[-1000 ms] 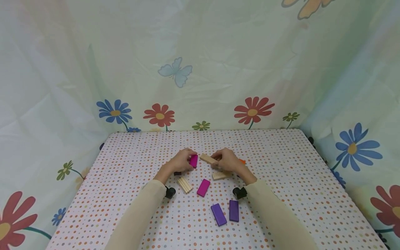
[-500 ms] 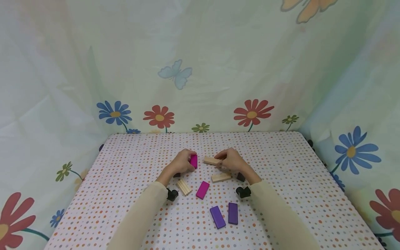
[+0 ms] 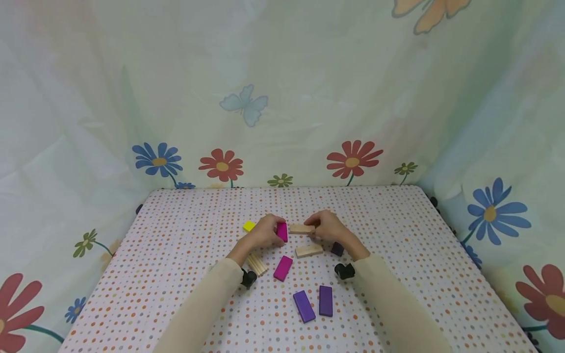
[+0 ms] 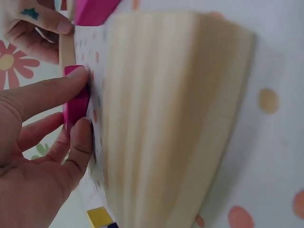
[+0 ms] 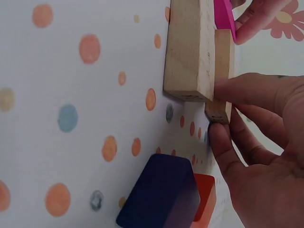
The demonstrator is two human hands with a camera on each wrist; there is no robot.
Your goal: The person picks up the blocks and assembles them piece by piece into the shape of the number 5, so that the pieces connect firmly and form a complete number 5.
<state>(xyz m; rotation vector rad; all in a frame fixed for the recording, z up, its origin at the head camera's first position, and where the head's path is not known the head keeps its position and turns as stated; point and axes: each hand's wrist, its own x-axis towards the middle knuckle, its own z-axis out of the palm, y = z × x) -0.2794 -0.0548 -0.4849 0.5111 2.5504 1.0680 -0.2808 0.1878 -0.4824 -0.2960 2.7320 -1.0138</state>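
Observation:
My left hand (image 3: 264,232) pinches a magenta block (image 3: 282,232) between thumb and fingers, with the block standing on the table. Across from it, my right hand (image 3: 330,227) holds a plain wooden block (image 3: 301,229) by its right end. The wooden block's left end points at the magenta block, close beside it. In the left wrist view, fingers wrap the side of the magenta block (image 4: 76,102). The right wrist view shows thumb and fingers round the lower end of the wooden block (image 5: 223,61).
Nearer me lie another wooden block (image 3: 309,251), a grooved wooden piece (image 3: 257,264), a second magenta block (image 3: 283,268) and two purple blocks (image 3: 304,306). A yellow block (image 3: 249,226) sits behind my left hand. Beside my right wrist are a dark block (image 3: 337,249) and an orange block (image 5: 205,197).
My right hand has turned the wooden block from slanted to nearly crosswise. My left hand has moved slightly right with the magenta block, bringing the two closer; the yellow block now shows.

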